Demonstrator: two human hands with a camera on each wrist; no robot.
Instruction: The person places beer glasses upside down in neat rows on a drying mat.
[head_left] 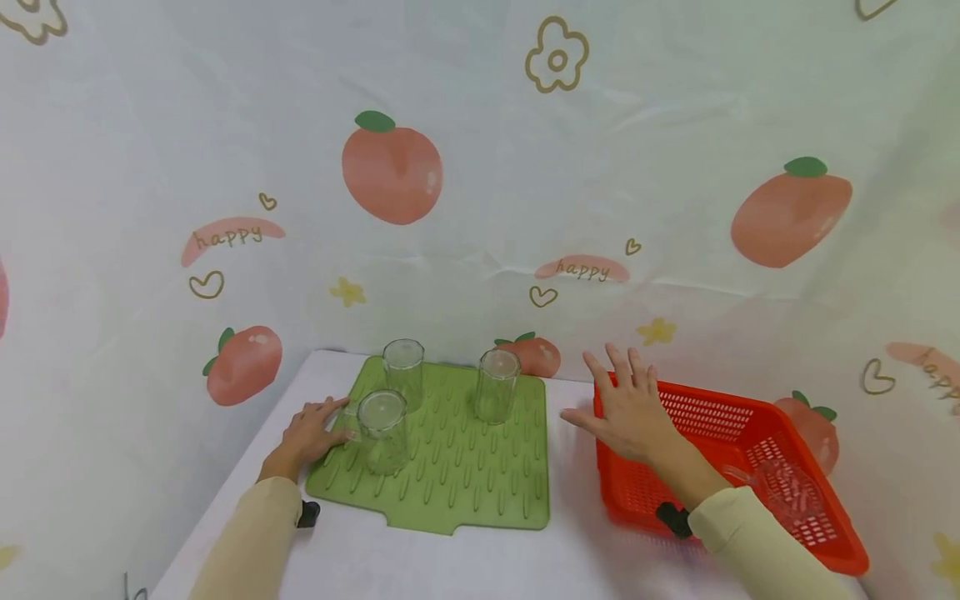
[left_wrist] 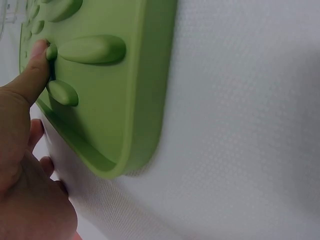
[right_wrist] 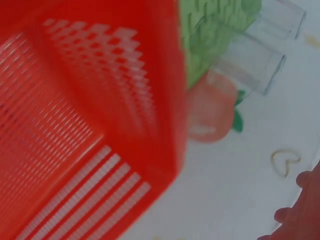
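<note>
My left hand point(head_left: 309, 432) rests at the left edge of a green drying mat point(head_left: 457, 467). Its thumb point(left_wrist: 31, 75) touches the ribbed top, while the other fingers lie outside the edge. Beside that hand, a clear glass mug point(head_left: 384, 442) stands upside down, its handle towards the fingers. Two more clear glasses are upside down on the mat, one at the back left point(head_left: 405, 375) and one at the right point(head_left: 497, 387). My right hand point(head_left: 633, 417) is spread and holds nothing, above the left side of a red basket point(head_left: 780, 425).
Inside the red basket, at its right end, lies another clear patterned glass mug point(head_left: 787, 492). A white cloth covers the table point(head_left: 352, 554). Behind, a fabric backdrop point(head_left: 480, 208) printed with fruit stands close to the mat and the basket.
</note>
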